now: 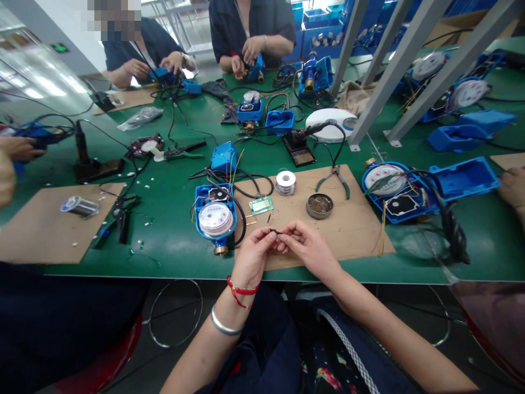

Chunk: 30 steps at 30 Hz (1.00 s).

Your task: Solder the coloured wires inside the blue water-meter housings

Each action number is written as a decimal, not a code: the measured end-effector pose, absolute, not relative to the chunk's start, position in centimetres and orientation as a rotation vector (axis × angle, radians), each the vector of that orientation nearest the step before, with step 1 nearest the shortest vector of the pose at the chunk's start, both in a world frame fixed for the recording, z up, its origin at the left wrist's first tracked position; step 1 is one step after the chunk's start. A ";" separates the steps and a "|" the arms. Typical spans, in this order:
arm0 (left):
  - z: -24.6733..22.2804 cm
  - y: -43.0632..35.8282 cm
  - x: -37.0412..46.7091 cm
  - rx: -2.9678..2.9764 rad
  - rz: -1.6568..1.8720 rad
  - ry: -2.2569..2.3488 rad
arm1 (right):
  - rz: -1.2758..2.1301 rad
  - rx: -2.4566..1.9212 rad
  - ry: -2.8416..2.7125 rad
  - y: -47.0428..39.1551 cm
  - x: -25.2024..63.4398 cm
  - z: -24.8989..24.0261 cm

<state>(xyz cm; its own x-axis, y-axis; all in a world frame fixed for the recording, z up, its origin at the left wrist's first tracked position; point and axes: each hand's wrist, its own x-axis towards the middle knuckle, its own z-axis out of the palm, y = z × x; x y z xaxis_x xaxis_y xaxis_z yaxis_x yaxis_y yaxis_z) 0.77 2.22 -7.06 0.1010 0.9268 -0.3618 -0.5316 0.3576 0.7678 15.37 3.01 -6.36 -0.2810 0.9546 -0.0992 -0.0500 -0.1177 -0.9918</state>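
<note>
Green table is spanning the frame; brown card is lying on it, centre to right of centre. Blue-cased meter is sitting by the card's left edge, brass end pointing to the frame's bottom. Left hand and right hand are meeting at lower centre, over the card's near part. Pliers are lying splayed at the card's upper right, tin below them, spool up and left of the tin, circuit board between meter and spool.

Smallest: dark piece, lower centre, being pinched by both hands, thumbs and fingers closing on it. Long axis is running roughly left-right, dipping slightly rightward; which end is leading, cannot tell. Step in hand, as judged: fingertips are working the piece; handling is calling for a fine, steady pinch.
</note>
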 end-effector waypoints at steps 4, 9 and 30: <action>-7.2 2.0 0.9 0.492 1.173 0.928 | 1.561 -1.072 -1.307 2.9 15.1 -6.3; -6.8 1.8 0.8 0.514 1.193 0.967 | 1.612 -1.078 -1.312 2.8 15.2 -6.2; -4.9 0.7 -0.6 0.323 1.289 0.842 | 1.598 -1.108 -1.428 3.2 13.5 -5.4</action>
